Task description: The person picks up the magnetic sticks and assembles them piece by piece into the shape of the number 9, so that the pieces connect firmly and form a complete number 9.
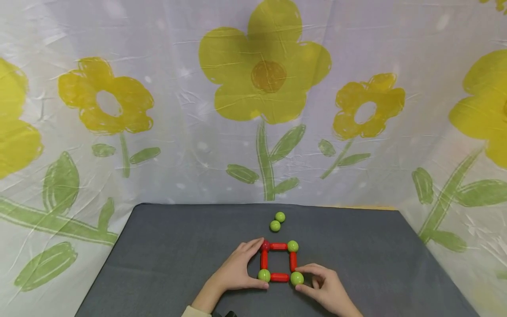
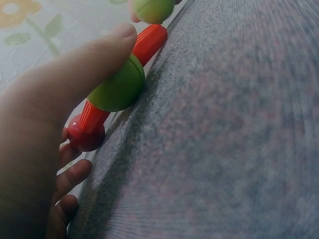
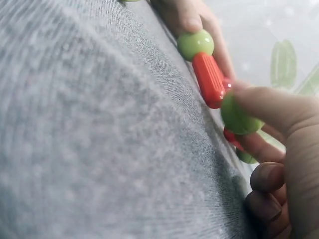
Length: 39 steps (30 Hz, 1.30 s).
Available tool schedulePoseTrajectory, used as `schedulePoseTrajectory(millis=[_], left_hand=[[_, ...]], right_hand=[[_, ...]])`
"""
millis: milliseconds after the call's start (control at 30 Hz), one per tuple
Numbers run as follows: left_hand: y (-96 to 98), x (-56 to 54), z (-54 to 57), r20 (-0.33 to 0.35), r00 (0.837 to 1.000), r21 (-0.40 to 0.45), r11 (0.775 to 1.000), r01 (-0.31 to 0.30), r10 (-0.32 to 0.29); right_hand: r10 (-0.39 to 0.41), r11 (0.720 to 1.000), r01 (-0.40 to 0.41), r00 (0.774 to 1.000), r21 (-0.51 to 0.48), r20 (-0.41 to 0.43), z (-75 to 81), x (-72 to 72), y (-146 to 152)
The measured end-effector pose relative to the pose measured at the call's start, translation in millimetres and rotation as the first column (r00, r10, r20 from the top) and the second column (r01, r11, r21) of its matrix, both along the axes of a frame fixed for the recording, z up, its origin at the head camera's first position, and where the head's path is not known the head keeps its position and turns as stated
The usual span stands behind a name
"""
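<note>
Red rods and balls form a square on the dark cloth. Its far-left corner is a red ball; green balls stand at the far-right, near-left and near-right corners. My left hand spans the square's left side, thumb against the near-left green ball and fingertips at the red ball. My right hand pinches the near-right green ball between thumb and forefinger. Beside that ball ends the near red rod; whether they touch I cannot tell. The right red rod reaches toward my right fingertip.
Two loose green balls lie beyond the square, near the back of the dark cloth-covered table. A flower-printed curtain hangs behind the table and along both sides. A small black object shows at the bottom edge.
</note>
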<state>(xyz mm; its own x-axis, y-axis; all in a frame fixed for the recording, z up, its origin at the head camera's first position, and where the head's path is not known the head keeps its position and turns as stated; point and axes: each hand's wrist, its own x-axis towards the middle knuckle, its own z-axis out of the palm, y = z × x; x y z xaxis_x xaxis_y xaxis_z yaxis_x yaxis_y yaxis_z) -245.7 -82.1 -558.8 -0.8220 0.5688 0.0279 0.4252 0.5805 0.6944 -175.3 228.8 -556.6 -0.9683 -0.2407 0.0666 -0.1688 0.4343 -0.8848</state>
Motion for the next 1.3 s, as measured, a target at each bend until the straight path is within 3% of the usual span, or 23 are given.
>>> schedulePoseTrajectory(millis=[300, 833, 1067, 1300], left_hand=[[-0.9, 0.4, 1.6, 0.001, 1.0, 0.013, 1.0, -0.001, 0.001], [-0.4, 1.0, 2.0, -0.013, 1.0, 0.031, 0.999, 0.008, -0.008], [2.0, 4.1, 3.2, -0.084, 0.996, 0.164, 0.986, 0.042, -0.028], [9.3, 15.0, 7.1, -0.183, 0.982, 0.309, 0.945, 0.104, -0.048]], right_hand=[[0.012, 0.998, -0.007, 0.996, 0.055, -0.086, -2.3, -2.4, -1], [-0.06, 0.993, 0.067, 0.995, 0.101, -0.074, -0.5, -3.1, -6], [-0.06, 0.994, 0.068, 0.994, 0.084, -0.093, -2.4, -2.3, -6], [-0.062, 0.995, 0.068, 0.995, 0.078, -0.081, -3.4, -1.1, -6]])
